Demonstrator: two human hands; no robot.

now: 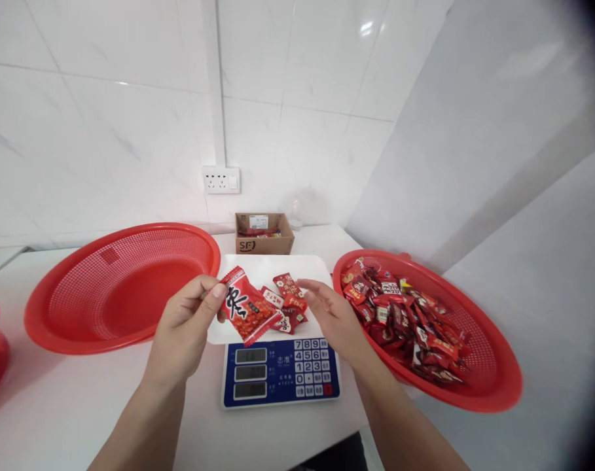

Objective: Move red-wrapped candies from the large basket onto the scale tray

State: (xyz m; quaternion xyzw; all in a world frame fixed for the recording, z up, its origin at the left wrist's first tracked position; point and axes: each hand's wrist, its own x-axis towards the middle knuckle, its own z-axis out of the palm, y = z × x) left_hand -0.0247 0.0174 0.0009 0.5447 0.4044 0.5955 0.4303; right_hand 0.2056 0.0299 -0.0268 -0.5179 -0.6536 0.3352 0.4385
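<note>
Pinching a red packet (pixel 247 313) over the scale (pixel 280 376), left hand (pixel 184 327); right hand (pixel 329 314) open alongside.

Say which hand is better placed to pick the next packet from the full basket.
Right, probably. The right hand is open and empty, right beside the full basket of packets. The left hand is pinching a red packet over the scale tray, farther from that basket.

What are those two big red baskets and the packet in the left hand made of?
The left basket and right basket look like moulded plastic: glossy red, with fine mesh holes in the walls. The packet pinched in the left hand seems to be thin printed plastic film, shiny and creased.
</note>
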